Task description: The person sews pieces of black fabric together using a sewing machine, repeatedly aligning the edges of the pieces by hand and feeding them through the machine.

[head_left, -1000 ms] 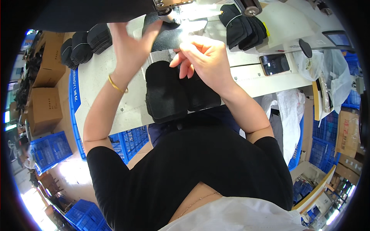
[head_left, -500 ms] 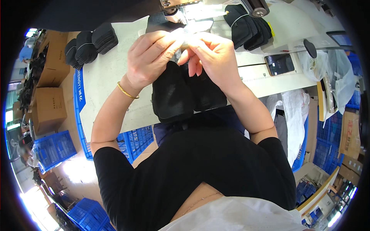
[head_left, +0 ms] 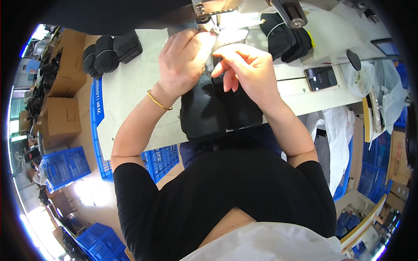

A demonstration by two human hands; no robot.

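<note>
Under the sewing machine head, my left hand is closed with its back turned up, fingertips close to the needle area. What it holds, if anything, is hidden in the bright lamp glare. Just right of it and nearer to me, my right hand has its thumb and forefinger pressed together, the other fingers loosely curled. Anything in that pinch is too small to make out. Below both hands, two piles of black fabric pieces lie side by side at the table's front edge.
Banded stacks of black pieces lie at the table's far left, and more black pieces are right of the machine head. A phone rests on the right part of the white table. Blue crates stand below.
My left hand has turned over and moved up toward the needle, away from my right fingertips. My right hand keeps its pinch. The whole view has shifted slightly.
</note>
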